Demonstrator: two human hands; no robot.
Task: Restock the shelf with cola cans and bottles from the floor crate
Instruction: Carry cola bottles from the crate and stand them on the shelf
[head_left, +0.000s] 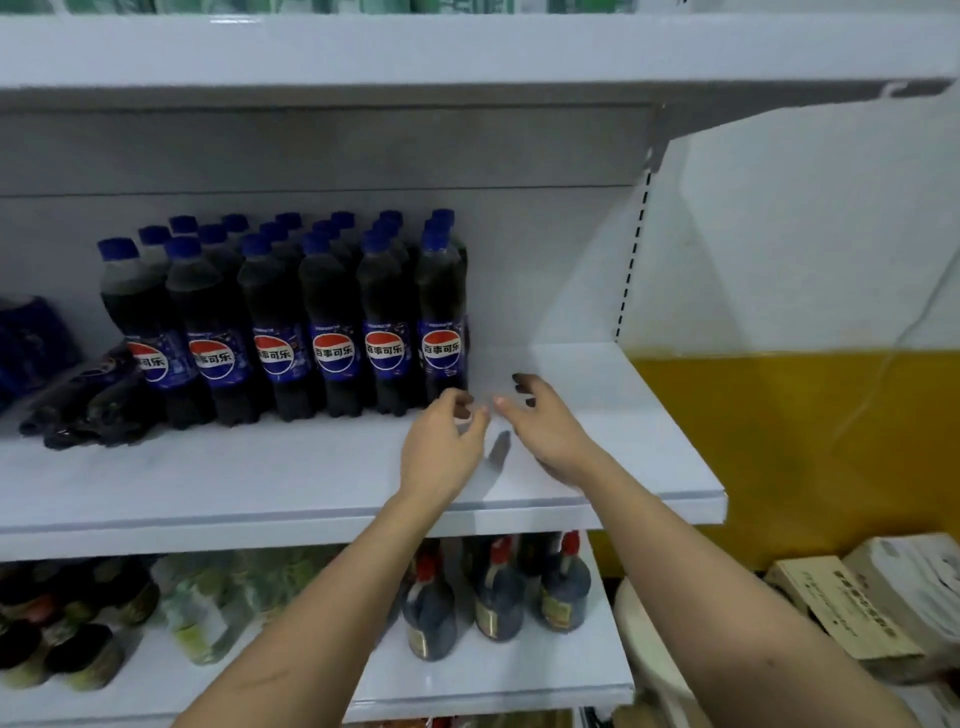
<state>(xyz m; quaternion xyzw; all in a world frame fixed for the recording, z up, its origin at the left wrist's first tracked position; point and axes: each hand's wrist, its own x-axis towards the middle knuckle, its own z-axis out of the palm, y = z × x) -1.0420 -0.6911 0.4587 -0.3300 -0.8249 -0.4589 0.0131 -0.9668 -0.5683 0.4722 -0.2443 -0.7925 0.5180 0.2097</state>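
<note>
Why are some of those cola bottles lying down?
On the left of the shelf, a few dark bottles lie tipped on their sides, while the other cola bottles stand upright in neat rows. Why they fell, the picture does not show.

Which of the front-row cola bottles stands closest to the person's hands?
The rightmost cola bottle in the front row. It ends the row beside the bare stretch of shelf, with the left hand just below its base; the others stand farther left.

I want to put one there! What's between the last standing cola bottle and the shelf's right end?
Head view: only bare white shelf beyond the blue-capped cola bottle; both hands hover in front.
</note>
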